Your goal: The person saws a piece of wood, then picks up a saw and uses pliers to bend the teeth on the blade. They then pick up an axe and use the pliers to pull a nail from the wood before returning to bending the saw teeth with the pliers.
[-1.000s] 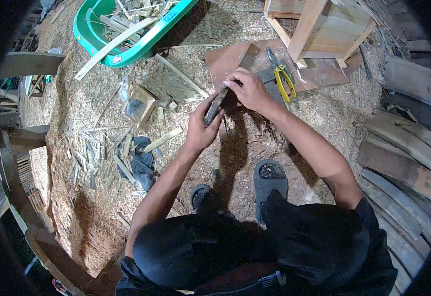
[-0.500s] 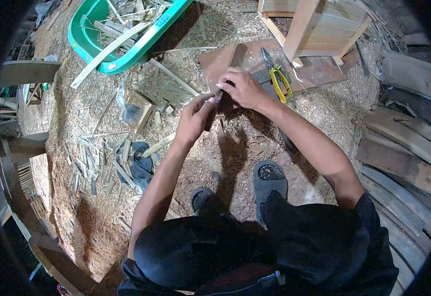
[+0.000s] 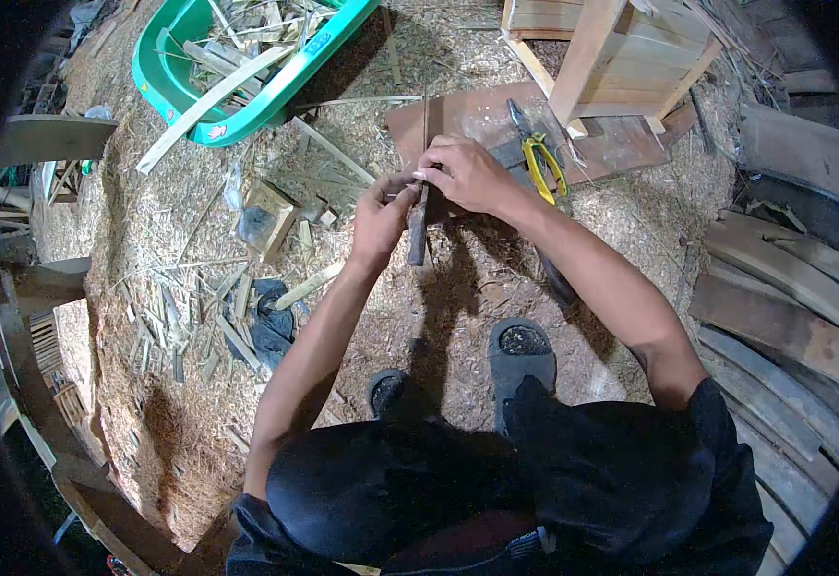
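Near the middle of the view, a narrow dark strip [image 3: 418,240], apparently wood, points down from between my hands. My left hand [image 3: 384,219] is closed round its middle part, thumb on top. My right hand [image 3: 463,173] pinches close beside it, its fingertips meeting those of my left hand at the strip. A thin length extends upward beyond my fingers. Behind my hands lies a flat brown board [image 3: 467,110] on the ground. Yellow-handled pliers [image 3: 541,165] rest on it, right of my right hand.
A green tub [image 3: 160,72] of wood scraps stands at the upper left. A wooden frame [image 3: 583,62] stands at the upper right. A small wooden box [image 3: 271,216] and offcuts lie left. Curved boards [image 3: 775,326] are stacked right; a curved wooden piece [image 3: 31,384] stands left.
The dark strip has turned from a slant to nearly upright in the view, and more of its lower end shows. My left hand has shifted slightly right and up, closer to my right hand.
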Available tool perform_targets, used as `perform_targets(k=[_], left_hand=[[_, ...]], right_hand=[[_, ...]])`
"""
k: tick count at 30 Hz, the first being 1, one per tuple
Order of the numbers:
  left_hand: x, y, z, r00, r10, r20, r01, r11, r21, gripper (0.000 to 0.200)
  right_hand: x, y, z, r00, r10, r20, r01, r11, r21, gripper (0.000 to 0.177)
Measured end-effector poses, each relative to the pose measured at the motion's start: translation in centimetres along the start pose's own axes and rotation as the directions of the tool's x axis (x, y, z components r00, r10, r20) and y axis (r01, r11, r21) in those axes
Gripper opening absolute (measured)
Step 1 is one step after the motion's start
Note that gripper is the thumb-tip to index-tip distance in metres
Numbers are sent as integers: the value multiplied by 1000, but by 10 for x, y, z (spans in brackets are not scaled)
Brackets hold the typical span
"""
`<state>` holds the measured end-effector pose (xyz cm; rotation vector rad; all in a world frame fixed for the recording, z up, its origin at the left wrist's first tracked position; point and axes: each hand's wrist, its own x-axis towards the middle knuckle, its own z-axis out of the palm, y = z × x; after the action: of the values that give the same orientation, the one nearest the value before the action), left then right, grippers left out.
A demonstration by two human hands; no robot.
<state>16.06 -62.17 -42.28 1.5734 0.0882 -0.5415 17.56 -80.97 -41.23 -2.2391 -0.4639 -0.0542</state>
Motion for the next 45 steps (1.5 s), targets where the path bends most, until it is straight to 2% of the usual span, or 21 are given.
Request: perform_targets(k=[3, 4, 6, 10, 13, 16, 19, 22, 25, 28, 31, 33, 35, 38, 41, 44, 45], left_hand=[[0, 5, 6, 1000, 10, -25, -11, 1000, -28, 25], [0, 10, 7, 999, -9, -31, 9, 1000, 21, 24], [-2, 22, 10, 998, -47, -43, 52, 991, 120, 24], [4, 16, 13, 995, -31, -98, 48, 984, 171, 25], [7, 9, 16, 991, 9, -135, 10, 990, 138, 26], [3, 22, 18, 984, -64, -169, 91, 983, 158, 25], [4, 24, 17, 985, -36, -171, 68, 980, 188, 21], [3, 20, 20, 981, 92, -171, -62, 983, 171, 19], [7, 10, 19, 978, 113, -175, -71, 971, 228, 18], [9, 5, 16, 979, 89, -184, -56, 982, 181, 18], [6, 13, 16, 984, 49, -169, -20, 986, 167, 18], [5, 11, 17, 986, 43, -163, -22, 991, 132, 16], [9, 4, 18, 986, 38, -162, -27, 997, 72, 14], [9, 4, 21, 986, 10, -165, -8, 1000, 16, 11], [10, 4, 19, 990, 1, -143, 6, 999, 52, 11], [10, 4, 18, 991, -13, -133, 19, 999, 43, 11], [9, 5, 19, 991, -9, -132, 17, 998, 60, 12]], right_hand=[[2, -1, -5, 997, 64, 40, -64, 998, 17, 19], [3, -1, -6, 994, 89, 56, -90, 996, 28, 19], [4, 0, -8, 994, 86, 65, -87, 996, 26, 19], [4, -1, -9, 997, 43, 59, -44, 999, 28, 18], [2, -5, -6, 999, 28, 31, -30, 998, 59, 17], [0, -3, -2, 999, -36, -12, 36, 999, -6, 15], [-6, -5, 1, 998, -26, -53, 28, 999, 46, 14], [-10, -5, 0, 998, -39, -56, 42, 998, 50, 14], [-12, -6, 2, 998, -13, -68, 21, 992, 127, 16], [-21, -13, -8, 973, 62, -222, -29, 989, 148, 21], [-51, 1, -21, 956, 191, -224, -224, 966, -131, 27], [-73, -11, -33, 928, 336, -161, -371, 870, -326, 31], [-87, -26, -43, 876, 475, -82, -451, 749, -484, 40], [-100, -25, -38, 924, 347, -160, -374, 738, -562, 44], [-101, -16, -38, 889, 393, -236, -458, 753, -473, 48], [-103, -15, -45, 851, 502, -153, -509, 721, -470, 47], [-105, -14, -46, 864, 476, -166, -495, 737, -460, 47]])
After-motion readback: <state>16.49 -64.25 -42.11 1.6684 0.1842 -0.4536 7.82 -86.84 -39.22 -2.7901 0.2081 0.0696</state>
